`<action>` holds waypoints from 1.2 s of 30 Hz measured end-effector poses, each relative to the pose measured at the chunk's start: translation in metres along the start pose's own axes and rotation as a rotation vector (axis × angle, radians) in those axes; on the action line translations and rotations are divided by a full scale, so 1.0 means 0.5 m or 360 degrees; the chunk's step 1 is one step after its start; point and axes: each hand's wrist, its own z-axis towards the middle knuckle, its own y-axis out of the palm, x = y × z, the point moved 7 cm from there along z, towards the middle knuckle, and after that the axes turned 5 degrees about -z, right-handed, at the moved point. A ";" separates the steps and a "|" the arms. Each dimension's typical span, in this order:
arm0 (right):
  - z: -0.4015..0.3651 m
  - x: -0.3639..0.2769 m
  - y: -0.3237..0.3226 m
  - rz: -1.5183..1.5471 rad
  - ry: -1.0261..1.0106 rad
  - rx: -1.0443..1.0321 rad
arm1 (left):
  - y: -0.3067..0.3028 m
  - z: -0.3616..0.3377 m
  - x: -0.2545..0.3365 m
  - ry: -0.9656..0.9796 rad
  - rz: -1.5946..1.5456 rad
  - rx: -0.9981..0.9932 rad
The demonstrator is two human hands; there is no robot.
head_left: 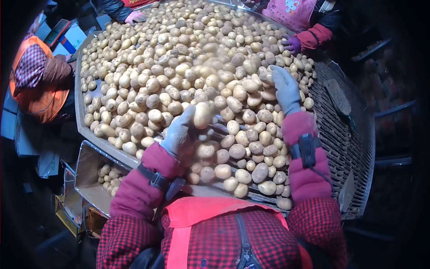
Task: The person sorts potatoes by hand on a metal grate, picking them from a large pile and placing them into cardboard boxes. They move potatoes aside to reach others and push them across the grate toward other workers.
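A gloved left hand, my left hand (178, 132), is closed around a pale potato (203, 115), lifted over the near part of the heap. Dust hangs in the air around it. My right hand (286, 89), also in a grey-blue glove, reaches over the right side of the potato heap (188, 54). Its fingers are stretched out, their tips against potatoes (266, 76) there. Below my left hand, some metal bars (219, 127) of the sorting table show between the potatoes.
The table's metal rim (79, 103) runs along the left. A dark, dirt-caked slatted belt (345, 130) lies at right. At lower left a bin (89, 175) holds more potatoes. Co-workers stand around: an orange vest (40, 80) at left, a purple glove (292, 44) and a pink glove (135, 17) opposite.
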 end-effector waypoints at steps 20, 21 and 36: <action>-0.383 -0.122 0.394 0.0469 0.0040 -0.0475 | 0.015 -0.224 0.063 0.0405 0.0332 0.0712; -0.392 -0.139 0.402 0.0360 -0.0114 -0.0452 | -0.006 -0.226 0.062 0.0513 0.0508 0.0725; -0.491 -0.159 0.620 0.0710 0.0589 -0.1341 | -0.135 -0.485 0.090 0.0566 -0.0384 0.1024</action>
